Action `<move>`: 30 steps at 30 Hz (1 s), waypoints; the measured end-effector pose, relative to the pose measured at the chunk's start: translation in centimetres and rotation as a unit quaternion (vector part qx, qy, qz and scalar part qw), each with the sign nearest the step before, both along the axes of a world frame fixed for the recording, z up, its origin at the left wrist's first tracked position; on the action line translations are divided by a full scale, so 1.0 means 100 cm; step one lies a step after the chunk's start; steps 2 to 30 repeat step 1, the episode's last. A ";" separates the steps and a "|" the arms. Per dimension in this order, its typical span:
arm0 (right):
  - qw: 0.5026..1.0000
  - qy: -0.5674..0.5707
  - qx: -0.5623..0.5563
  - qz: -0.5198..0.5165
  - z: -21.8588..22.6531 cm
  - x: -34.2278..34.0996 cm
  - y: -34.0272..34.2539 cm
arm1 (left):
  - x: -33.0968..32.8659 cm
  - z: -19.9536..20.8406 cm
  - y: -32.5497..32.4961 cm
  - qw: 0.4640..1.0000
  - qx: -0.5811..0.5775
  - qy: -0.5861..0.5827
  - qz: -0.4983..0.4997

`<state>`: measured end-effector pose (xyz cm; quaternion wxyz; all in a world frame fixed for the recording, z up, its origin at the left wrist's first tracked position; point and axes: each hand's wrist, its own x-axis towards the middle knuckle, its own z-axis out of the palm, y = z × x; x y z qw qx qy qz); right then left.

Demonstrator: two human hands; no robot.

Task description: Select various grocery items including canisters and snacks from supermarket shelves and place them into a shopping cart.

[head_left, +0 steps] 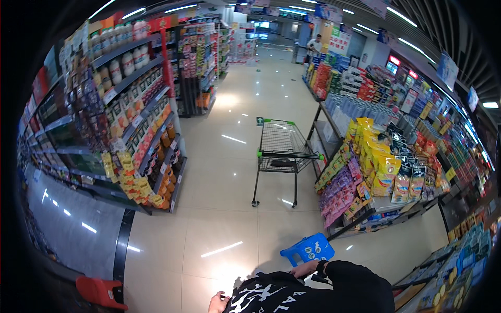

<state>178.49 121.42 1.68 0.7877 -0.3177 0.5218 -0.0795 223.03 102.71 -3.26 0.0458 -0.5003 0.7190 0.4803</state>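
Note:
My left hand (pixel 217 303) is at the lower edge, beside the hem of my black printed shirt (pixel 266 293). Its fingers look curled, with a small dark thing at the fingertips that I cannot make out. My right hand (pixel 305 269) lies across the front of my body, and a dark band (pixel 321 268) circles its wrist. The shirt hides most of its fingers. Just beyond it on the floor is a blue plastic stool (pixel 312 247). Farther ahead stands a shopping cart (pixel 282 143) with a green-trimmed handle, out of reach of both hands.
Shelves of packaged goods (pixel 138 112) line the left side, and a red plastic stool (pixel 99 291) stands at the lower left. On the right is a display table with yellow bags (pixel 383 169) and hanging purple packets (pixel 342 190). A person (pixel 314 46) stands far up the tiled aisle (pixel 224 141).

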 end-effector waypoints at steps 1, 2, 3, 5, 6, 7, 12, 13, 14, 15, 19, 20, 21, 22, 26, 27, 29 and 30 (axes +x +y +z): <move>0.997 0.066 -0.017 0.039 -0.004 -0.006 -0.002 | -0.004 -0.002 -0.033 1.000 -0.007 0.006 -0.027; 0.997 0.066 -0.017 0.039 -0.004 -0.006 -0.002 | -0.004 -0.002 -0.033 1.000 -0.007 0.006 -0.027; 0.997 0.066 -0.017 0.039 -0.004 -0.006 -0.002 | -0.004 -0.002 -0.033 1.000 -0.007 0.006 -0.027; 0.997 0.066 -0.017 0.039 -0.004 -0.006 -0.002 | -0.004 -0.002 -0.033 1.000 -0.007 0.006 -0.027; 0.997 0.066 -0.017 0.039 -0.004 -0.006 -0.002 | -0.004 -0.002 -0.033 1.000 -0.007 0.006 -0.027; 0.997 0.066 -0.017 0.039 -0.004 -0.006 -0.002 | -0.004 -0.002 -0.033 1.000 -0.007 0.006 -0.027; 0.997 0.066 -0.017 0.039 -0.004 -0.006 -0.002 | -0.004 -0.002 -0.033 1.000 -0.007 0.006 -0.027; 0.997 0.066 -0.017 0.039 -0.004 -0.006 -0.002 | -0.004 -0.002 -0.033 1.000 -0.007 0.006 -0.027; 0.997 0.066 -0.017 0.039 -0.004 -0.006 -0.002 | -0.004 -0.002 -0.033 1.000 -0.007 0.006 -0.027; 0.997 0.066 -0.017 0.039 -0.004 -0.006 -0.002 | -0.004 -0.002 -0.033 1.000 -0.007 0.006 -0.027; 0.997 0.066 -0.017 0.039 -0.004 -0.006 -0.002 | -0.004 -0.002 -0.033 1.000 -0.007 0.006 -0.027; 0.997 0.066 -0.017 0.039 -0.004 -0.006 -0.002 | -0.004 -0.002 -0.033 1.000 -0.007 0.006 -0.027; 0.997 0.066 -0.017 0.039 -0.004 -0.006 -0.002 | -0.004 -0.002 -0.033 1.000 -0.007 0.006 -0.027; 0.997 0.066 -0.017 0.039 -0.004 -0.006 -0.002 | -0.004 -0.002 -0.033 1.000 -0.007 0.006 -0.027; 0.997 0.066 -0.017 0.039 -0.004 -0.006 -0.002 | -0.004 -0.002 -0.033 1.000 -0.007 0.006 -0.027; 0.997 0.066 -0.017 0.039 -0.004 -0.006 -0.002 | -0.004 -0.002 -0.033 1.000 -0.007 0.006 -0.027; 0.997 0.066 -0.017 0.039 -0.004 -0.006 -0.002 | -0.004 -0.002 -0.033 1.000 -0.007 0.006 -0.027; 0.997 0.066 -0.017 0.039 -0.004 -0.006 -0.002 | -0.004 -0.002 -0.033 1.000 -0.007 0.006 -0.027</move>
